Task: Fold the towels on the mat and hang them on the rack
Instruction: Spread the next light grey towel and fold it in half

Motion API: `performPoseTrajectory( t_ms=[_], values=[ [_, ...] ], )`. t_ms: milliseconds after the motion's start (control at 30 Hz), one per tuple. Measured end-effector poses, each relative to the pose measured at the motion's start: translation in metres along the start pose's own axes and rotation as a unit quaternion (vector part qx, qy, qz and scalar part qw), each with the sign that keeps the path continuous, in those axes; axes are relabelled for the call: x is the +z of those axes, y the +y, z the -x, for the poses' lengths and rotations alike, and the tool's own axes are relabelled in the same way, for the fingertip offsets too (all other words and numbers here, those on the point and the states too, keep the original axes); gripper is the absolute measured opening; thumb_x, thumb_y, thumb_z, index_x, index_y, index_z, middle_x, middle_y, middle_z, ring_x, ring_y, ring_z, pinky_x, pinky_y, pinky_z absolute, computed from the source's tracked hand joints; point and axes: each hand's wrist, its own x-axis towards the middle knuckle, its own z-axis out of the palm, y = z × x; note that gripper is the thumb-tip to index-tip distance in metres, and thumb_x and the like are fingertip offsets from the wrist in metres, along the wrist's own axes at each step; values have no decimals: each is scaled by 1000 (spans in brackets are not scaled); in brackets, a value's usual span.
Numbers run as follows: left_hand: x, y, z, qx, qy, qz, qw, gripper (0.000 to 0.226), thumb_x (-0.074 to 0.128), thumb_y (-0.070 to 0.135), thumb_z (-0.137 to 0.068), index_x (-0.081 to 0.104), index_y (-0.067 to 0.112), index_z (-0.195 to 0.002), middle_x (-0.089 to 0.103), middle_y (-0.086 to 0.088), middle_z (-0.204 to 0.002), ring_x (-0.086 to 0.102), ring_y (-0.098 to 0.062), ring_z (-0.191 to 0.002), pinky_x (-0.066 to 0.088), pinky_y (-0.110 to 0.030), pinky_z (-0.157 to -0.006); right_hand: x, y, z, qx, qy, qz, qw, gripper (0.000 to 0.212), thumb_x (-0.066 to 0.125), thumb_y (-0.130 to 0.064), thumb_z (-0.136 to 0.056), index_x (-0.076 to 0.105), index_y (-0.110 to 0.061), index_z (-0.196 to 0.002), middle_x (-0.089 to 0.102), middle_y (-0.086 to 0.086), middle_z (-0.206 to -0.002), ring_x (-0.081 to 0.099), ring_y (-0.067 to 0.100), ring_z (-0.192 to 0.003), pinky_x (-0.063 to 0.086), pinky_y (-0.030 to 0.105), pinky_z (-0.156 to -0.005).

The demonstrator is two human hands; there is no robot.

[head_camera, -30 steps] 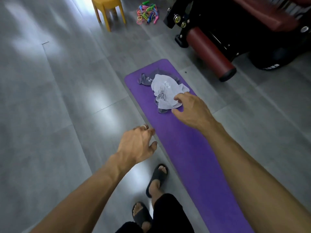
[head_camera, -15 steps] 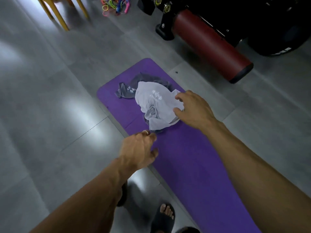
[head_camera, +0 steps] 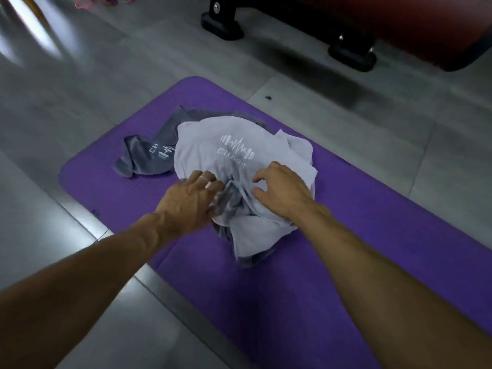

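Both hands down on the towel pile at the far end of the purple mat (head_camera: 359, 235). Light grey towel (head_camera: 213, 139) is crumpled on top, white barbell/pulse logo face up; dark grey towel (head_camera: 149, 155) lies under it, sticking out on the mat's left side with part of the same logo showing, and a dark edge also peeks out at the pile's near side. Left hand (head_camera: 189, 201): palm down on the near-left edge of the light towel, fingers bent forward into the folds, ring on one finger. Fingertips are buried in cloth, so cannot tell whether it is actually gripping or just resting. Right hand (head_camera: 282, 190): palm down on the right side of the same towel, fingers spread and arched, tips touching the fabric, thumb toward the centre crease. Looks like contact only, nothing clearly pinched, about half open. The two hands sit just apart, with a bunched ridge of cloth between them. Both forearms come in from the near side, left one over the grey tiled floor (head_camera: 80, 83), right one over the mat. Beyond the mat's far end: black feet (head_camera: 222, 25) of a dark red and black piece of equipment (head_camera: 399, 30), standing on the floor. Far left of the mat: a yellow leg, blurred. No rack in view.
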Motion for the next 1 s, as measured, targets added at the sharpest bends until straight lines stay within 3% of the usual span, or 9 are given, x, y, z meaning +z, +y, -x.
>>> performPoseTrajectory(
  t_ms=[167, 333, 500, 567, 633, 700, 800, 900, 1000],
  values=[
    [38, -36, -32, 20, 39, -27, 999, 59, 86, 24, -56, 65, 12, -110, 56, -16, -120, 55, -38, -111, 52, -47, -79, 54, 9, -26, 43, -5, 141, 989, 26, 57, -28, -90, 61, -19, -114, 43, 5, -124, 43, 27, -115, 38, 40, -93],
    [35, -37, -45, 16, 84, 71, 994, 27, 47, 28, -82, 66, 15, -96, 60, -10, -105, 59, -32, -95, 52, -42, -72, 45, 32, -14, 102, 55, -60, 991, 10, 52, -22, -88, 57, -14, -91, 52, 0, -101, 55, 25, -101, 41, 32, -79],
    [-13, -16, -66, -28, 96, 349, 932, 7, 41, 13, -98, 48, 16, -99, 49, 2, -61, 44, -7, -52, 37, -29, -56, 26, 26, 1, 75, -7, -162, 984, 97, 80, -48, -67, 28, -38, -148, 21, -3, -156, 24, 13, -141, 29, 34, -113],
    [-35, 0, -76, -13, 102, 400, 911, 6, 46, 13, -99, 49, 16, -96, 50, 6, -69, 44, 2, -55, 36, -18, -57, 23, 24, -1, 43, 58, -185, 980, 69, 78, -36, -76, 48, -31, -138, 30, 3, -154, 30, 15, -139, 31, 27, -109],
    [-50, 13, -82, 5, 104, 397, 912, 2, 50, 15, -98, 51, 16, -96, 52, 8, -75, 49, 4, -63, 38, -18, -62, 7, 21, 3, 39, 127, -244, 961, 13, 66, -14, -85, 68, -13, -98, 62, 5, -113, 57, 14, -105, 41, 23, -87],
    [-59, 25, -82, 20, 109, 343, 933, 11, 55, 25, -95, 54, 15, -100, 61, 4, -84, 59, -10, -80, 44, -30, -75, -18, 25, 16, 55, 143, -301, 941, 19, 52, -1, -84, 60, -15, -75, 59, -5, -75, 55, 5, -72, 43, 23, -69],
    [-69, 44, -82, 43, 87, 254, 962, 39, 69, 44, -83, 57, 15, -105, 65, 2, -94, 58, -19, -87, 43, -33, -79, -57, 43, 37, 81, 152, -329, 928, 25, 50, -5, -89, 54, -20, -70, 55, -5, -67, 50, 5, -62, 42, 26, -61],
    [-70, 70, -87, 77, 41, 143, 986, 22, 70, 34, -83, 56, 17, -82, 56, 0, -85, 57, -27, -89, 35, -31, -72, -90, 70, 64, 105, 187, -297, 930, 19, 57, -9, -90, 56, -19, -74, 54, -3, -63, 45, -3, -45, 37, 18, -49],
    [-70, 103, -97, 30, 16, 221, 975, 6, 52, 19, -95, 48, 16, -91, 52, -3, -92, 50, -23, -89, 33, -29, -73, -121, 102, 111, 138, 170, -269, 938, 8, 70, -16, -83, 63, -16, -87, 60, -5, -67, 53, 0, -53, 38, 12, -46]
  ],
)
